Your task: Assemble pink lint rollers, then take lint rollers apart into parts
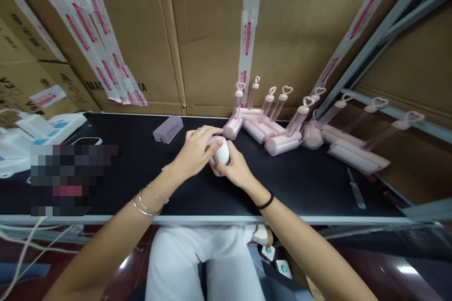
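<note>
The left hand (197, 148) wraps the far left of a rounded pink-and-white piece (221, 153) over the black table's (137, 169) middle; the right hand (238, 167) grips its near right. From it, a lavender block (168, 129) lies at ten o'clock, heart-looped pink pieces (282, 143) at two to three.

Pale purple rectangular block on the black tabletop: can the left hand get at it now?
Probably yes: nothing visible stands between the left hand and the nearby block. But that hand is on the white-and-pink rounded object, so it would likely need to let go.
</note>
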A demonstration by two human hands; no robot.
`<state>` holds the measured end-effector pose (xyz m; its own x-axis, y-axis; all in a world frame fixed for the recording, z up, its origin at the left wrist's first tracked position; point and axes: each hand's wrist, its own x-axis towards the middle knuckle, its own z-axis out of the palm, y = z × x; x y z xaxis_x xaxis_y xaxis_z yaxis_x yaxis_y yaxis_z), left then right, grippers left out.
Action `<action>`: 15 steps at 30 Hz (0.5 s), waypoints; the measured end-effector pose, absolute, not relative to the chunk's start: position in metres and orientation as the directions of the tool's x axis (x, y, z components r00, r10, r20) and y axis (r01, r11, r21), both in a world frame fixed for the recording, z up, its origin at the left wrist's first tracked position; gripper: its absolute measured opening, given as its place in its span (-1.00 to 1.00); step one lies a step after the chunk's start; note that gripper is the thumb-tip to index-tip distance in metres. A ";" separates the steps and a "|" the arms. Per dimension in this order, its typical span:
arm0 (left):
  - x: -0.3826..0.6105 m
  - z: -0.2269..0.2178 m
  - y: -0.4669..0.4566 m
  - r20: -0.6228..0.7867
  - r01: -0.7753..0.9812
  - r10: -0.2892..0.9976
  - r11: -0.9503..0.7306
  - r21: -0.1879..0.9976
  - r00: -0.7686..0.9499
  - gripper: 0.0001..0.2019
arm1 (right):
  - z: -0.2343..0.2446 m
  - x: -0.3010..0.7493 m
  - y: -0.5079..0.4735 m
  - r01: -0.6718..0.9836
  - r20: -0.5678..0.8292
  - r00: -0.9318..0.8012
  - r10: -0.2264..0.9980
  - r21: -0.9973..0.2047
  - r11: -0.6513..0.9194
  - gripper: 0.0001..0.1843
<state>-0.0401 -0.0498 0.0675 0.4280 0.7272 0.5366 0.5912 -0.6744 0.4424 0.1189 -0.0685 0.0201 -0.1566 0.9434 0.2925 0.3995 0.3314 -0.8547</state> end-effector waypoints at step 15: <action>-0.032 0.099 -0.035 0.433 0.598 0.576 -0.795 0.100 0.693 -0.52 | 0.022 0.119 -0.071 0.407 0.472 -0.215 0.855 -0.752 0.518 -0.60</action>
<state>-0.0322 -0.0345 0.0991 0.6934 0.5759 0.4331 0.5981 -0.7952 0.1000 0.1188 -0.0711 0.0217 -0.2153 0.8549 0.4721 0.4073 0.5180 -0.7522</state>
